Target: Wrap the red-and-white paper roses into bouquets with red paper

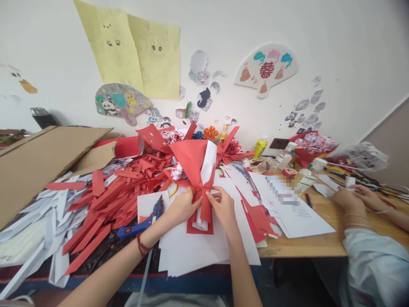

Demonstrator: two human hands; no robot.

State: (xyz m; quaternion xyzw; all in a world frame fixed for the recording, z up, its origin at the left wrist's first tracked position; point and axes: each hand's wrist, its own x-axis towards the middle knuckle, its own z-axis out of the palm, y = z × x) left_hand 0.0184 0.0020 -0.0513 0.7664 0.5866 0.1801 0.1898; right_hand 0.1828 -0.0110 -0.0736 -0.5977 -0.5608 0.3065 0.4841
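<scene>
A bouquet wrapper of red and white paper stands in front of me, gathered narrow at its middle and flared at the top. My left hand pinches the gathered waist from the left. On the other side, my right hand grips the same waist with thumb and fingers. Below the hands, the rolled lower end rests over a red paper piece and white sheets. A blue hot glue gun lies beside my left forearm, on a white paper. What the wrapper's far side looks like is hidden.
Heaps of folded red strips and white strips spread at the left, near cardboard. Finished paper bouquets stand along the wall with bottles. At the right, another person's hands handle white paper.
</scene>
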